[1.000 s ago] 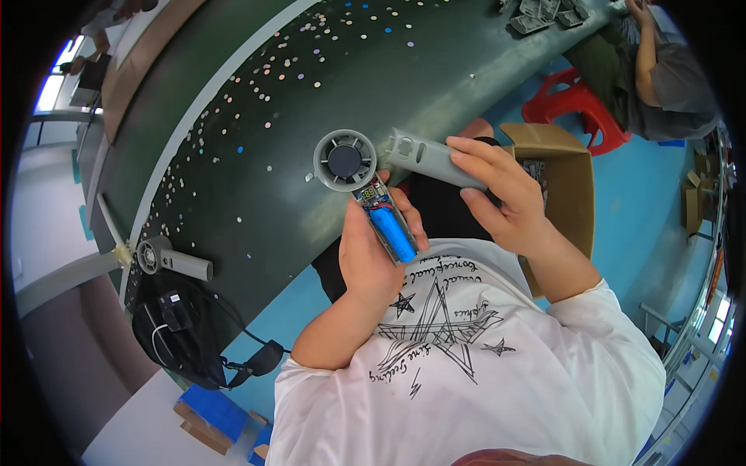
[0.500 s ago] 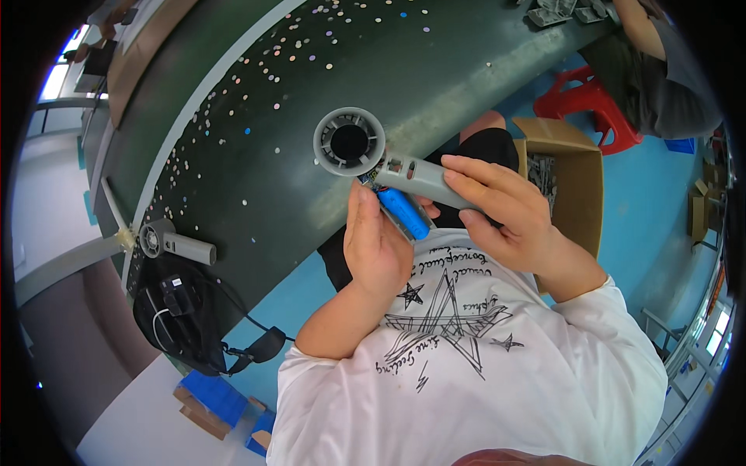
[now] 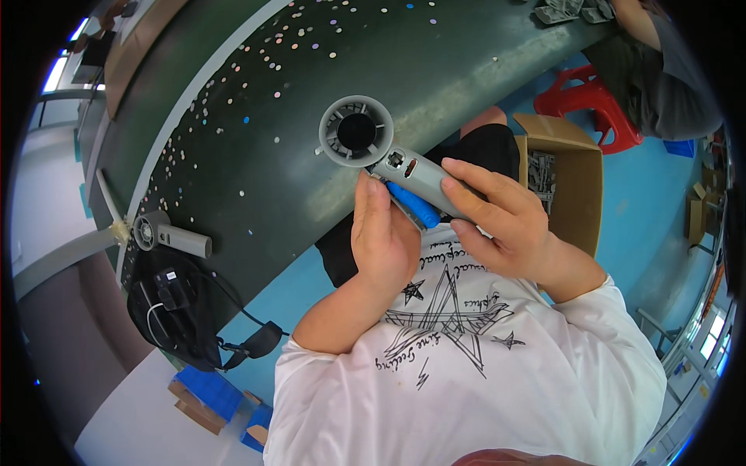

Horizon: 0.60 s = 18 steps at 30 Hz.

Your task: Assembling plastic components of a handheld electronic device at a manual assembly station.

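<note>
A grey handheld fan [image 3: 429,183] is held between my two hands at the table's near edge, its round head pointing up and left. Its handle shell is parted, and a blue cylindrical battery [image 3: 417,206] shows in the gap. My left hand [image 3: 385,237] grips the lower half of the handle from the left, thumb near the fan head. My right hand [image 3: 505,217] lies over the upper shell half, fingers pressed along its far end. Two slots show in that shell. The left fingers beneath the handle are hidden.
A second grey fan [image 3: 172,236] lies on the dark green table [image 3: 287,186] at left, beside a black bag [image 3: 175,311]. Small coloured dots are scattered over the tabletop. On my right stand a cardboard box [image 3: 579,194] of grey parts, a red stool [image 3: 575,105] and a seated person.
The upper shell half has come closer to the battery and covers more of it. The fan head has shifted slightly up and right.
</note>
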Tool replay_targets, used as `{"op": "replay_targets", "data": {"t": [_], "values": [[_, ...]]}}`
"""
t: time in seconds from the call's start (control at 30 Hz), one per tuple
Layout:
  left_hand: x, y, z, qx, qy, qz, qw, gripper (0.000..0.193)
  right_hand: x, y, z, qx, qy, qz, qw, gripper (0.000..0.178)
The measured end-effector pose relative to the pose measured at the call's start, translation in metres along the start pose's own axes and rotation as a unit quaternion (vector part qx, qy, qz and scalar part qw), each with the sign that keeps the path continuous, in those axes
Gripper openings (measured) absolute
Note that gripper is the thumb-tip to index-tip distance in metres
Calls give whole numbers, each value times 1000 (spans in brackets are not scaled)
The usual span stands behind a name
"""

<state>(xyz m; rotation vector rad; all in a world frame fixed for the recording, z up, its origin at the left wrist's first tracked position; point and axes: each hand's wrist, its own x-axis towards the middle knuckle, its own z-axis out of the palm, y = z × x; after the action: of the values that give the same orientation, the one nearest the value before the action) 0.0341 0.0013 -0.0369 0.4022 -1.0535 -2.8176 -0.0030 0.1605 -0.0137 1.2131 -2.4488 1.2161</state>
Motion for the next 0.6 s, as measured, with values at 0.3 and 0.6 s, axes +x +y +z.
{"op": "replay_targets", "data": {"t": [0.3, 0.6], "values": [[4, 0, -5, -29, -51, 9, 998, 42, 1, -7, 2, -15, 19, 19, 1000, 48], [1, 0, -6, -39, -82, -17, 996, 42, 5, -10, 6, -21, 17, 10, 1000, 46]]}}
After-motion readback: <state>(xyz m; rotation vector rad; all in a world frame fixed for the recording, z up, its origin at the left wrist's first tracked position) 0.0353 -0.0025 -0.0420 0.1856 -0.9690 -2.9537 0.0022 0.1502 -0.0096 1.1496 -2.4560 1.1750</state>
